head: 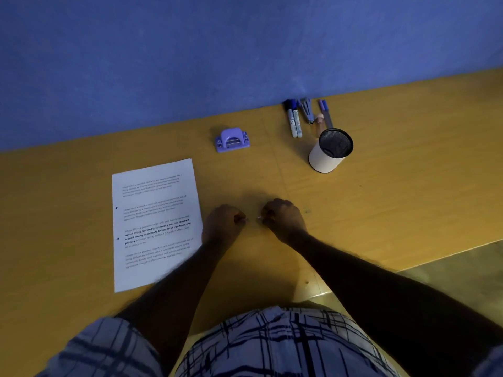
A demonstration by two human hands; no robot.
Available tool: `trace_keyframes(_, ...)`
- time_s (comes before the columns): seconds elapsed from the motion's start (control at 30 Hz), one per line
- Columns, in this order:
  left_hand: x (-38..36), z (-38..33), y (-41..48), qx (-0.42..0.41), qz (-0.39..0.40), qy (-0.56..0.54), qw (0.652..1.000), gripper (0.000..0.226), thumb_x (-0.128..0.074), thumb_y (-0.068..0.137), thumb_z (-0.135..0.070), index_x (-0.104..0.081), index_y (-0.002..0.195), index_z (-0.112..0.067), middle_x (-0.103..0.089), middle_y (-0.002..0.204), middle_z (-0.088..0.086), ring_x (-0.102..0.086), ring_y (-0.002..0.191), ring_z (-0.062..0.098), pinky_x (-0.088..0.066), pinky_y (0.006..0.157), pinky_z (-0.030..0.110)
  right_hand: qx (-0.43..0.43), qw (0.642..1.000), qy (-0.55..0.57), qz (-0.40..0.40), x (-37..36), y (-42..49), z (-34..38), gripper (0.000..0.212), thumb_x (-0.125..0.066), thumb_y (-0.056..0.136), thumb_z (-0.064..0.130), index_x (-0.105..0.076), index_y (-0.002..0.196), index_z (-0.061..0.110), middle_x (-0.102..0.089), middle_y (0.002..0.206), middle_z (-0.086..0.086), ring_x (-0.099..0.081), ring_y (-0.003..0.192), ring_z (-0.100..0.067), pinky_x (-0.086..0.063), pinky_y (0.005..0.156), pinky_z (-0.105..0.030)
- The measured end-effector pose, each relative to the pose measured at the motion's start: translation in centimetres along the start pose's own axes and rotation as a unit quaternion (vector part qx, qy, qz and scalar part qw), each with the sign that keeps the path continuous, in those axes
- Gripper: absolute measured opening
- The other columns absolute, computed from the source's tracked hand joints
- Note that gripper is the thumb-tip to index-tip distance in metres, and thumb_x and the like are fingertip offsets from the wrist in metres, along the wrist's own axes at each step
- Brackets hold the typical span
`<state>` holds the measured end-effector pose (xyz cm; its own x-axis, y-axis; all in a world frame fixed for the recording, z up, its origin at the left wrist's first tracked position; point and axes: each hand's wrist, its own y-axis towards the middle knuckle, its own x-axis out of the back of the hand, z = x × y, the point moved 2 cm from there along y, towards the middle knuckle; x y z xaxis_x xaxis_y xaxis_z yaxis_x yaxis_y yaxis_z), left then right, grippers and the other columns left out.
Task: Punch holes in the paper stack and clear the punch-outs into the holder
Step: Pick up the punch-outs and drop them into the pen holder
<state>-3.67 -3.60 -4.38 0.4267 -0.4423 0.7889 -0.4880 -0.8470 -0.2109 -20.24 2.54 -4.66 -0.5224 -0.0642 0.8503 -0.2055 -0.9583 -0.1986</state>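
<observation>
Lying flat on the yellow-brown table point(381, 186), left of centre, the paper stack point(156, 224) has its long axis running from the person toward the blue wall point(190, 63), the far end leaning slightly right. Printed lines read upright from the person's side. Two holes point(117, 223) show along the left long edge, one above the other.

The purple hole punch point(232, 140) sits beyond the stack's far right corner, well apart from it. Its long axis runs left to right, roughly parallel to the wall, broad front toward the person. The holder point(326, 157), a pale cylinder with a dark mesh interior, stands on its base further right, mouth up. Behind it, against the wall, markers point(294, 121) and pens point(325, 112) lie with long axes pointing toward the wall.

Both forearms reach forward from a checked shirt point(272, 346) and converge near table centre, just right of the stack. The left forearm crosses the stack's near right corner. The left hand point(223, 224) is knuckles-up, fingers curled tight, tips drawn together on a small pale speck. The right hand point(284, 219) mirrors it, fingers curled and pinching another speck. These punch-outs point(260, 217) sit at the table surface between the two hands, which are near each other but not touching.
</observation>
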Motion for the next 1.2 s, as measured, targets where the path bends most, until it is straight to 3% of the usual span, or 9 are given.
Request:
trace_keyframes(0.4,-0.8,-0.4,0.7,-0.011,-0.005,0.053,0.999,0.015,-0.061,0.089,-0.028,-0.070,0.096,-0.019,-0.066,0.101,-0.001,-0.060,0.092,0.016,-0.044,0.075,0.025,-0.007,0.998,-0.047,0.052,-0.2,0.8,0.7,0.014,-0.063,0.089,0.028,-0.070,0.101,0.027,-0.060,0.112,0.003,-0.056,0.104,-0.022,-0.046,0.090,-0.042)
trace_keyframes(0.73,-0.5,-0.9,1.3,-0.043,0.049,0.106,0.992,0.015,-0.057,0.090,-0.024,-0.066,0.095,-0.014,-0.063,0.096,0.002,-0.057,0.083,0.015,-0.051,0.070,0.028,-0.002,0.984,-0.125,0.125,0.0,1.3,1.5,0.022,-0.053,0.093,0.021,-0.061,0.112,0.016,-0.053,0.121,-0.007,-0.050,0.114,-0.026,-0.036,0.099,-0.047)
trace_keyframes(0.9,-0.1,-0.3,1.7,-0.024,0.067,0.030,0.997,0.017,-0.053,0.093,-0.023,-0.059,0.084,-0.010,-0.056,0.084,0.005,-0.052,0.077,0.017,-0.045,0.069,0.032,-0.070,0.991,0.015,0.111,2.2,1.1,-0.7,0.014,-0.047,0.098,0.020,-0.058,0.102,0.013,-0.054,0.112,-0.007,-0.052,0.105,-0.025,-0.038,0.093,-0.040)
trace_keyframes(0.97,0.2,-0.1,1.9,-0.013,0.073,-0.024,0.997,0.020,-0.053,0.093,-0.019,-0.059,0.079,-0.006,-0.057,0.076,0.007,-0.052,0.068,0.018,-0.045,0.064,0.033,-0.072,0.986,0.108,0.107,3.5,0.8,-1.3,0.020,-0.048,0.099,0.015,-0.061,0.100,0.000,-0.056,0.099,-0.009,-0.051,0.091,-0.022,-0.041,0.076,-0.024)
trace_keyframes(1.03,0.4,0.1,2.2,0.004,0.082,-0.070,0.994,0.019,-0.053,0.094,-0.018,-0.058,0.078,-0.009,-0.055,0.068,0.002,-0.052,0.062,0.016,-0.042,0.058,0.029,-0.082,0.978,0.169,0.092,4.7,0.5,-1.7,0.022,-0.049,0.099,0.013,-0.062,0.099,-0.004,-0.052,0.085,-0.002,-0.048,0.082,-0.017,-0.037,0.063,-0.017)
trace_keyframes(1.2,0.4,0.1,3.0,0.020,0.100,-0.112,0.989,0.015,-0.052,0.096,-0.019,-0.057,0.084,-0.012,-0.054,0.071,0.000,-0.052,0.063,0.012,-0.038,0.055,0.022,-0.115,0.953,0.265,0.086,4.8,0.4,-3.0,0.013,-0.050,0.098,0.013,-0.062,0.095,0.009,-0.054,0.087,0.001,-0.048,0.076,-0.008,-0.040,0.066,-0.022)
